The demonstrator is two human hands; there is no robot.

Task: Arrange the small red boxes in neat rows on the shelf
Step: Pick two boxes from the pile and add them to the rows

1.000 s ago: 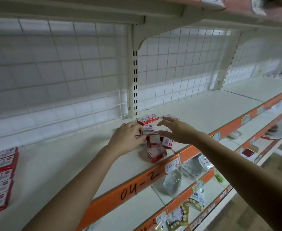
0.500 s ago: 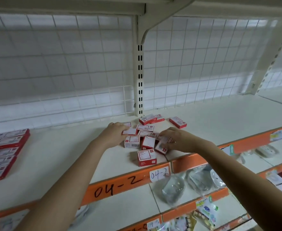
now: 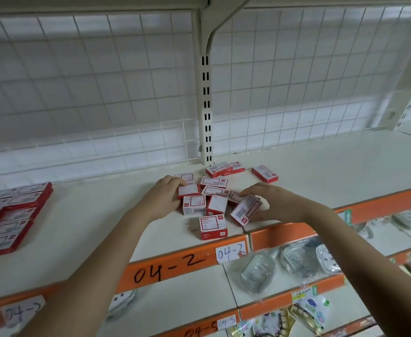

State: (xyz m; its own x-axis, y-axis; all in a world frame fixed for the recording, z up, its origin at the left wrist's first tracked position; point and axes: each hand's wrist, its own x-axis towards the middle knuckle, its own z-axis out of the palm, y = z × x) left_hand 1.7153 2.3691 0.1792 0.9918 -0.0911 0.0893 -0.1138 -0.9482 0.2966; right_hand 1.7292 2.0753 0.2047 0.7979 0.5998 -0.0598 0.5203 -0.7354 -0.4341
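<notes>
So there's a cream shelf with a wire grid back and an orange edge strip marked 04-2, a neat block of red boxes sitting far left, and a loose pile of the same boxes in the middle, lying at all angles. Left hand has its fingers curled over a box at the pile's left side, and the right hand is gripping a tilted box at the pile's right
</notes>
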